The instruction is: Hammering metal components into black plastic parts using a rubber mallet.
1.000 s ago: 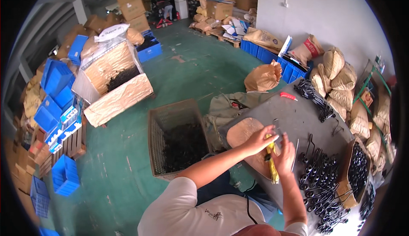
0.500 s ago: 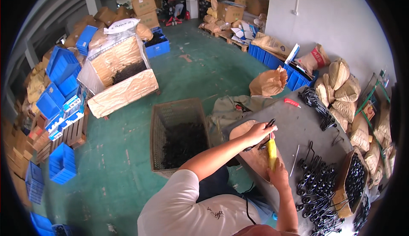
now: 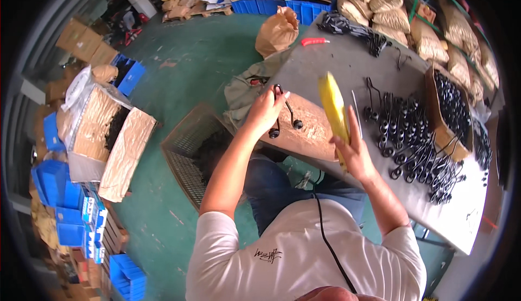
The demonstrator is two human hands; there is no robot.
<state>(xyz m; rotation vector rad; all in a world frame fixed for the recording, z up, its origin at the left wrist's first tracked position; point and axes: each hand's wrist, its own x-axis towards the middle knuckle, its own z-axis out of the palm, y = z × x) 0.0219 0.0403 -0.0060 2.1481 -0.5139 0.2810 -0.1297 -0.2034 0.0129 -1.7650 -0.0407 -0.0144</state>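
My left hand (image 3: 263, 110) is closed on a bent black metal rod (image 3: 288, 104), its fingers near the top bend. Two round black knobs hang at the rod's lower ends, over a worn brown board (image 3: 309, 117) on the near left edge of the table. To the right, my right hand (image 3: 354, 151) has a long yellow tool (image 3: 332, 104) between thumb and fingers, with the index finger stretched along it. The tool is blurred, so its exact kind does not show. Beside it lies a thin metal rod (image 3: 356, 105).
The grey table (image 3: 347, 62) bears a red-handled cutter (image 3: 313, 41), many similar black rods (image 3: 401, 132) and a carton of black parts (image 3: 448, 108). A plastic crate (image 3: 187, 143) stands on the floor left of my legs. A brown paper bag (image 3: 277, 32) is beyond the table.
My hands have moved apart. The left one has drawn the black rod away from the yellow tool, while the right grip on the tool has loosened. The view has turned to the right.
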